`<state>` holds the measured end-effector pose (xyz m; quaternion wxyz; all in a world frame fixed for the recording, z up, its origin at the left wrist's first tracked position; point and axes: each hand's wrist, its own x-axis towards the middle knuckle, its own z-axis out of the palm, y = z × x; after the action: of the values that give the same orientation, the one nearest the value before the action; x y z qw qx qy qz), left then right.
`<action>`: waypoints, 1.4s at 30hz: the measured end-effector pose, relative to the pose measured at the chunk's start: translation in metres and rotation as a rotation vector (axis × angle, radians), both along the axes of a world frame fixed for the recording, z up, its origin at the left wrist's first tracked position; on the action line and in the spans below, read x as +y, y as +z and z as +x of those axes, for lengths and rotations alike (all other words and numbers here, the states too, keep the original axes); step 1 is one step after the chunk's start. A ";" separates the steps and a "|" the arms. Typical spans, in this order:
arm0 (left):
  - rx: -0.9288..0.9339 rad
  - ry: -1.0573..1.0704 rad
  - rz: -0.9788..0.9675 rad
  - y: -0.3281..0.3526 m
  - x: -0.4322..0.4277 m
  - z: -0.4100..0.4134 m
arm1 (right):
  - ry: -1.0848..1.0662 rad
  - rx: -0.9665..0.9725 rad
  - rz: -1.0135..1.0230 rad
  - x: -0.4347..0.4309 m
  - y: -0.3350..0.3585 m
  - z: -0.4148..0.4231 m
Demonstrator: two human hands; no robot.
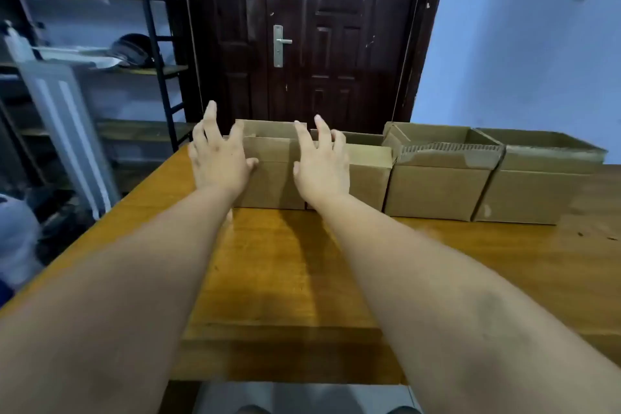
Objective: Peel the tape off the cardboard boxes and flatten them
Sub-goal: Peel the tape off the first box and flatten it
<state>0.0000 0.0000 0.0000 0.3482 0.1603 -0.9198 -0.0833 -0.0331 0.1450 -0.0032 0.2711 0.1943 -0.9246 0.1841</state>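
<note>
The left hand (218, 161) and right hand (321, 168) are spread wide and hold nothing, held out at the left box (274, 178) in the row at the far side of the bench (285, 262), where a hard grab could shove it off the far edge or bump the next box (366, 175).

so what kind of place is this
Probably a storeroom or workroom, perhaps in a home. A row of open cardboard boxes stands on a wooden table, a black metal shelving rack with odds and ends is on the left, and a dark panelled door is behind.
</note>
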 end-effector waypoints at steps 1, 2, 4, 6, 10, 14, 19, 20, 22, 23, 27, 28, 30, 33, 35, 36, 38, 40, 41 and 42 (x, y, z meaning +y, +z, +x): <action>-0.027 0.008 0.036 0.001 -0.005 -0.002 | -0.005 0.003 0.045 -0.002 0.003 -0.004; -0.030 -0.006 0.094 0.003 -0.007 -0.003 | -0.008 -0.006 0.060 -0.004 0.005 -0.006; -0.050 -0.069 0.231 0.003 -0.008 -0.007 | -0.030 -0.032 0.082 -0.007 0.008 -0.009; -0.012 -0.152 0.423 -0.001 -0.007 -0.011 | -0.059 -0.015 0.060 -0.013 0.004 -0.008; 0.132 -0.254 0.923 -0.009 -0.014 -0.005 | -0.007 0.052 -0.018 -0.015 -0.005 -0.003; 0.184 -0.280 1.164 -0.020 -0.019 0.007 | 0.112 0.062 -0.095 -0.020 -0.005 0.001; 0.152 -0.419 1.268 -0.020 -0.021 0.023 | 0.196 -0.006 -0.235 -0.028 0.003 0.007; 0.140 -0.434 1.280 -0.019 -0.021 0.027 | 0.232 -0.067 -0.289 -0.028 0.005 0.008; 0.116 -0.468 1.309 -0.016 -0.022 0.036 | 0.263 -0.171 -0.392 -0.027 0.009 0.011; 0.100 -0.484 1.323 -0.016 -0.025 0.039 | 0.261 -0.203 -0.434 -0.026 0.011 0.012; -0.082 -0.524 1.256 -0.012 -0.037 0.049 | 0.243 -0.300 -0.531 -0.014 0.025 0.017; -0.120 -0.532 1.241 -0.010 -0.039 0.050 | 0.245 -0.325 -0.541 -0.011 0.028 0.017; -0.173 -0.543 1.254 -0.005 -0.039 0.055 | 0.244 -0.348 -0.562 -0.007 0.031 0.019; -0.230 -0.527 1.371 0.000 -0.038 0.065 | 0.246 -0.412 -0.762 -0.003 0.033 0.024; -0.223 -0.495 1.467 -0.002 -0.041 0.069 | 0.248 -0.523 -1.020 -0.001 0.036 0.026; -0.203 -0.504 1.522 -0.003 -0.043 0.070 | 0.266 -0.576 -1.131 0.002 0.037 0.025; -0.179 -0.552 1.617 -0.002 -0.044 0.073 | 0.302 -0.685 -1.236 0.007 0.040 0.030; -0.210 -0.569 1.640 0.004 -0.044 0.076 | 0.342 -0.772 -1.258 0.014 0.042 0.037; -0.236 -0.554 1.641 0.008 -0.042 0.078 | 0.370 -0.816 -1.285 0.018 0.042 0.041; -0.260 -0.523 1.628 0.012 -0.041 0.078 | 0.394 -0.894 -1.334 0.021 0.040 0.043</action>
<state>0.0781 -0.0407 0.0120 -0.0133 0.1511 -0.6139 -0.7747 0.0095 0.1658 0.0371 -0.1011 0.0596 -0.5907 0.7983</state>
